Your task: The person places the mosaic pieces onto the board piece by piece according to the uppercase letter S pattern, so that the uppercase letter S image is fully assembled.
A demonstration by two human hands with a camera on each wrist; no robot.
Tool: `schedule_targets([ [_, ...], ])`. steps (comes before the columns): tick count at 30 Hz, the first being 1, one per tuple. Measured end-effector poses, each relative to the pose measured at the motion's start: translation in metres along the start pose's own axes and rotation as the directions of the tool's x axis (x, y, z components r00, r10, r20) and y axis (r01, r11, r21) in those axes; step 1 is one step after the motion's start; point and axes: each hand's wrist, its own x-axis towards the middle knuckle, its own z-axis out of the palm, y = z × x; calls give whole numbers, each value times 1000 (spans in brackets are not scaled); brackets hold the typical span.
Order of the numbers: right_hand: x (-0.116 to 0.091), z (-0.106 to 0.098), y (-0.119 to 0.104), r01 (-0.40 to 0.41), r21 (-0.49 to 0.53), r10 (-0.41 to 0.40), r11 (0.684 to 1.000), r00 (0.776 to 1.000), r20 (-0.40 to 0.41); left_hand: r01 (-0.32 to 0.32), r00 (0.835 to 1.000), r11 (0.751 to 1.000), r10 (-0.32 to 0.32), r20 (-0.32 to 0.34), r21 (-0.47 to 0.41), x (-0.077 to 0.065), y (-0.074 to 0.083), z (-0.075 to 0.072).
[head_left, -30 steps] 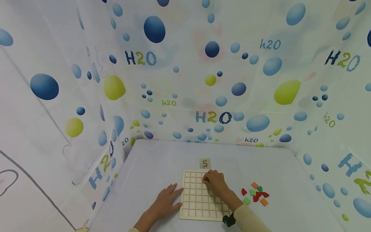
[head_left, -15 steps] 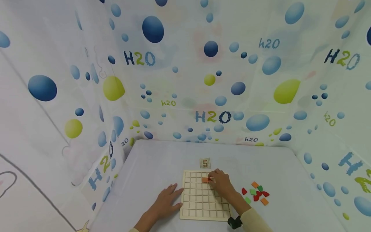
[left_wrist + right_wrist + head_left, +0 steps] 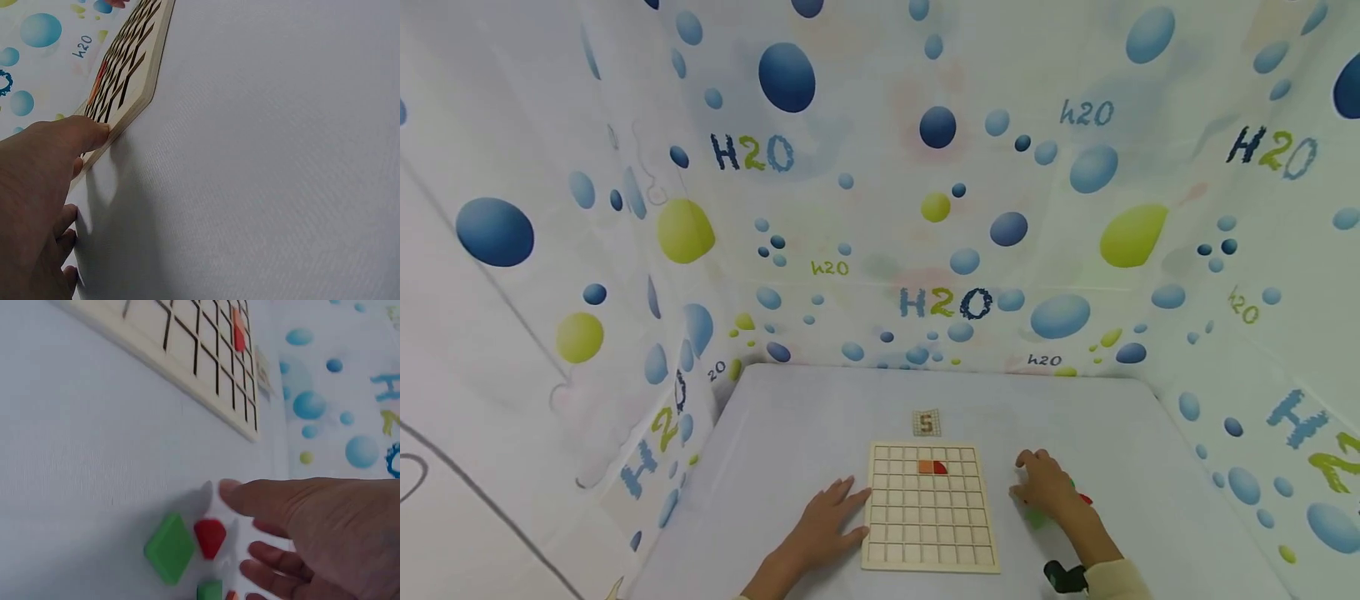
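Printed curtains (image 3: pixel 865 225) are hanging around the white tabletop (image 3: pixel 820 408); the left hand (image 3: pixel 822 527), its fingers spread, is touching the left edge of the wooden grid board (image 3: pixel 929 535); orange square (image 3: pixel 926 467) and red piece (image 3: pixel 939 468) are lying side by side in its cells; the right hand (image 3: pixel 1048 490), fingers apart, is hovering near a loose green piece (image 3: pixel 170 549).

I can pass just right of the grid board (image 3: pixel 929 515); farther right, the right hand (image 3: pixel 1048 487) and loose pieces (image 3: pixel 169 549) obstruct; the left hand (image 3: pixel 826 527) blocks the board's left edge.
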Motion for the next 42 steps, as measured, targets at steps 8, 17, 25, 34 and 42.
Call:
schedule_targets([
  [8,-3,2,9,-40,-44,42,998,998,51,5,1000,1000,-5,-12,4,1,-6,2],
  [17,1,7,14,-62,80,57,995,996,64,1,1000,1000,-1,-8,-9,-1,-3,1],
  [25,0,-2,22,-112,170,81,979,981,179,2,1000,1000,-2,-11,-13,-1,0,0],
  [34,0,3,20,-57,138,46,989,996,78,10,1000,1000,-10,-6,-11,-1,2,-1],
  [42,2,13,22,-70,161,68,985,997,20,17,1000,1000,-17,-2,-11,-1,1,0],
])
